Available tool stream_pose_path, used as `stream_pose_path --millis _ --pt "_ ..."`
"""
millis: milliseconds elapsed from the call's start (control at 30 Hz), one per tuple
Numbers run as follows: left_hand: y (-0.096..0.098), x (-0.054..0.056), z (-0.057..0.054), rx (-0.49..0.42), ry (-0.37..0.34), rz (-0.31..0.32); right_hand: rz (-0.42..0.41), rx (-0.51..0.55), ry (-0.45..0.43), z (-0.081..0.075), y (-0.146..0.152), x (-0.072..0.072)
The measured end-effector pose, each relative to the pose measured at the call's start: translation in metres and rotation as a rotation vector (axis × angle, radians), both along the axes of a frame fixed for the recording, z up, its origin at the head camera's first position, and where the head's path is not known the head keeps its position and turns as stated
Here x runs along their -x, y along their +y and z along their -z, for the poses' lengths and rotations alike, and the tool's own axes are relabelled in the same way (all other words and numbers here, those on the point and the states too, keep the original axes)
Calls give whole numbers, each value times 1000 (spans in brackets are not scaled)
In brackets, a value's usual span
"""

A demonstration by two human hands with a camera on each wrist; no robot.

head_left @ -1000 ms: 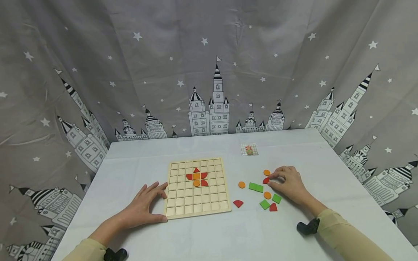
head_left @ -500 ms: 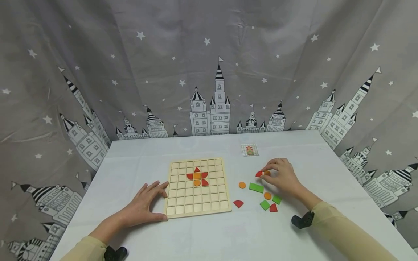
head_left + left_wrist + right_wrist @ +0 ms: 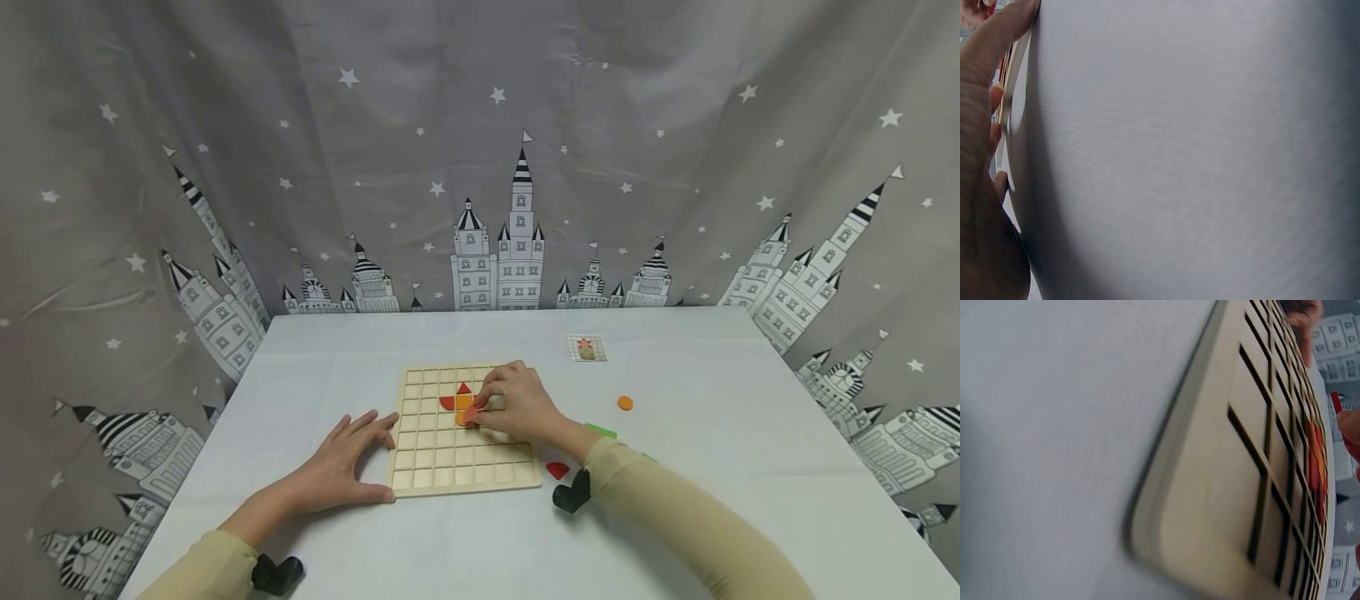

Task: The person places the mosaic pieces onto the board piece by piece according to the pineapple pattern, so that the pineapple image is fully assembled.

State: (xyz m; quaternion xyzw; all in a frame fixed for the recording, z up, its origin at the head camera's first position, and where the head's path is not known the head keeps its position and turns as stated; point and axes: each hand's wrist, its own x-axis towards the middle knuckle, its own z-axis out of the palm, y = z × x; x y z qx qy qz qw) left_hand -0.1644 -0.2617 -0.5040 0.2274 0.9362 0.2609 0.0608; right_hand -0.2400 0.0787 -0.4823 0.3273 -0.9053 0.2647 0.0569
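A pale wooden grid board (image 3: 465,458) lies on the white table. My left hand (image 3: 337,465) rests beside it, thumb at the near left corner and fingertips touching its left edge. Over the upper middle, my right hand (image 3: 521,406) pinches a red quarter-circle piece (image 3: 470,414) between thumb and fingers; in the right wrist view this red piece (image 3: 1335,402) is held tilted above the board. On the grid sit a red triangle (image 3: 463,388), an orange square (image 3: 465,402), a red piece (image 3: 447,403) and an orange disc (image 3: 461,419). My right fingers hide the cells to their right.
A small pattern card (image 3: 586,347) lies at the back right. An orange disc (image 3: 626,403), a red quarter-circle (image 3: 557,471) and a green piece (image 3: 600,431) lie right of the board. My right sleeve (image 3: 667,508) covers other loose pieces. A grey curtain (image 3: 480,167) hangs behind.
My right hand has picked up the red quarter-circle from the loose pieces and carried it left over the board. My left hand has stayed at the board's edge. The head view has shifted slightly.
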Motion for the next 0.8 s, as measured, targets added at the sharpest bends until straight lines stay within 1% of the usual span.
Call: stream_pose_path --millis 100,233,600,800 --pt "3 2 -1 0 5 13 -16 -49 -13 4 -18 0" --pt "5 4 -2 4 9 25 -10 -74 -15 10 -29 1" --pt "0 4 1 8 16 30 24 -75 7 14 -40 2" --pt "-2 2 1 8 8 21 29 -93 -8 16 -45 3"
